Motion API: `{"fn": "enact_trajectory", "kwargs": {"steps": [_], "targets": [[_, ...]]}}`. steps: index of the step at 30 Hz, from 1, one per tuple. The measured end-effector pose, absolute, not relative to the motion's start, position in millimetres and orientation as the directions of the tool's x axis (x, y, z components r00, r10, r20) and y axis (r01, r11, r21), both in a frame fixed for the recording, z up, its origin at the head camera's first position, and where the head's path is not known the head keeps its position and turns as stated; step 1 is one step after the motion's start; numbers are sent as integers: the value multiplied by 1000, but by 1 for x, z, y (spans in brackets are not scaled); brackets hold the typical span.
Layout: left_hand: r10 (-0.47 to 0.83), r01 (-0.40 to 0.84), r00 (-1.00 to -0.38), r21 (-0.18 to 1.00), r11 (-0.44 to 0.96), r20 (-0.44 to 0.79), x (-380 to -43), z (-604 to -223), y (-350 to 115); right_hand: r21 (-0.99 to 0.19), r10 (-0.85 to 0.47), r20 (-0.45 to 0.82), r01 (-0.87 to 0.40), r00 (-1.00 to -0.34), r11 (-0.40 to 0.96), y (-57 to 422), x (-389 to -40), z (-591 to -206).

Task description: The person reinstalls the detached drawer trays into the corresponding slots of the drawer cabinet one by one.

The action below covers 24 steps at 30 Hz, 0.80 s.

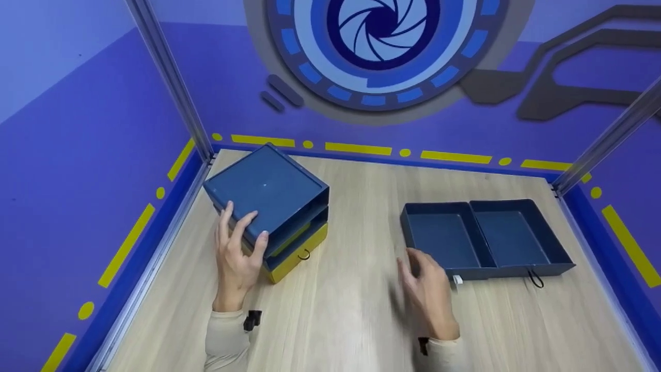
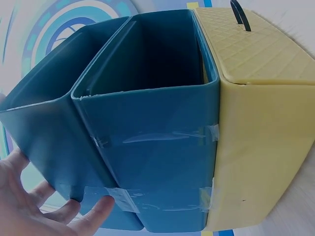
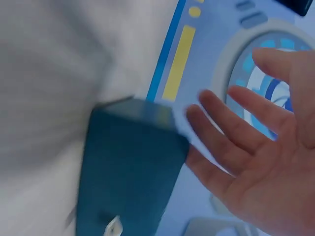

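Note:
A stacked drawer cabinet (image 1: 268, 181) stands on the left of the table, turned at an angle. Its two upper blue sections have open, hollow fronts, and the yellow drawer (image 1: 299, 253) at the bottom bears a black loop handle. My left hand (image 1: 237, 258), fingers spread, touches the top blue section along its near left edge. To the right lie two blue drawers side by side, one with a white tab (image 1: 457, 279), the other with a black loop (image 1: 535, 279). Close to the near left corner of the left drawer (image 1: 439, 227) is my right hand (image 1: 428, 289), holding nothing, its fingers loosely extended in the right wrist view.
The wooden table (image 1: 361, 248) is bounded by a purple back wall (image 1: 227, 88) and side panels with metal corner posts (image 1: 173, 77). Strips of clear tape (image 2: 162, 137) join the cabinet's sections on the side.

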<state>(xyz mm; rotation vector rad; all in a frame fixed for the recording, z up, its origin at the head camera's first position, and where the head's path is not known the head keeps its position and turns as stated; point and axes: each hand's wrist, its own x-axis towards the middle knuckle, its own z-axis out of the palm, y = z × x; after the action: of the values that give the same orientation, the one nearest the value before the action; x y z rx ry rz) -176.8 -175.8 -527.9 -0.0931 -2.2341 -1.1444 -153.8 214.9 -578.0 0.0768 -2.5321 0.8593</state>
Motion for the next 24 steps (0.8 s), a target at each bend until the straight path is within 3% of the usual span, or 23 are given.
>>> {"fn": "enact_trajectory", "kwargs": {"steps": [6,12,18,24], "targets": [[-208,335,-800,707,623,562,-178,-528,-176,-596,223,487,-135,-844,791,243,-140,-579],[-207,334,-802,708,622,560,-178,-528,-176,-541,302,491,-14,-817,841,264,-118,-585],[-212,341,-799,714,612,563,-176,-529,-176,-512,350,227,194,-909,837,275,-111,-592],[-205,339,-800,707,620,563,-177,-529,-176,-505,324,73,245,-943,828,282,-113,-601]]}}
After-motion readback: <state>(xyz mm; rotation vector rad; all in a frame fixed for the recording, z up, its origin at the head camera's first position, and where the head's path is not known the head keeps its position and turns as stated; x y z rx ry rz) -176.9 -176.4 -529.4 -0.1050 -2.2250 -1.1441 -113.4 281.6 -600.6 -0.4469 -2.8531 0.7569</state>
